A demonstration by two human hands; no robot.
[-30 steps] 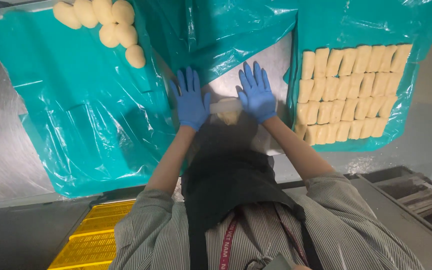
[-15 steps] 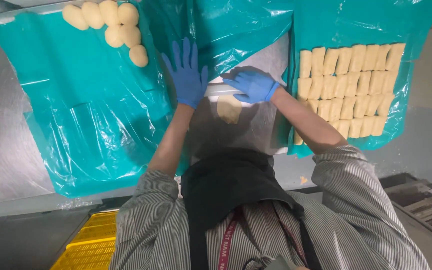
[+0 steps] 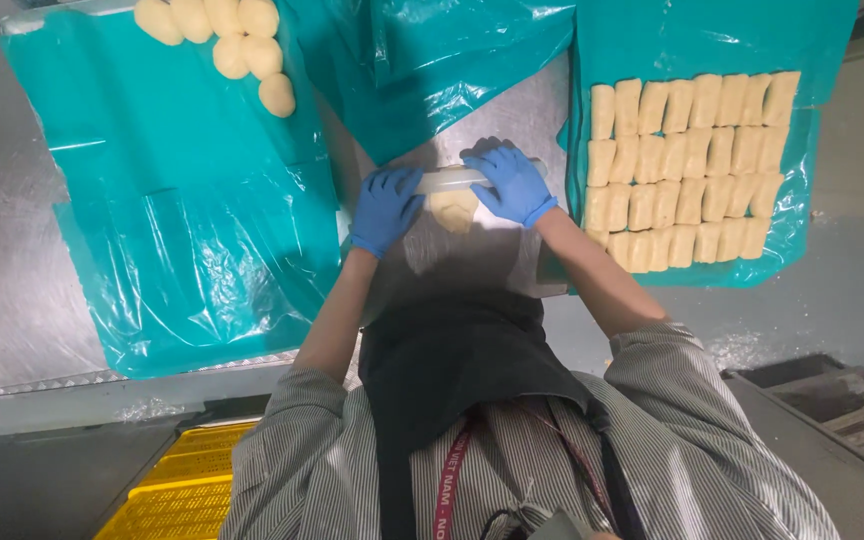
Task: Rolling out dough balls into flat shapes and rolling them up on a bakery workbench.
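Here both blue-gloved hands, left (image 3: 384,208) and right (image 3: 512,184), press curled fingers onto the ends of a pale translucent rolling pin (image 3: 452,178) over a soft, probably sticky flattened dough piece (image 3: 452,208) on the steel desk (image 3: 12,240), rolled dough rows (image 3: 692,170) at three o'clock.

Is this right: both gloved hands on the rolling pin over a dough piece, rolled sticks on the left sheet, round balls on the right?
Not quite: the sides are swapped. In the head view the dough sticks lie on the right sheet, the round balls on the left sheet. The rest holds: left hand and right hand on the rolling pin, over a dough piece.
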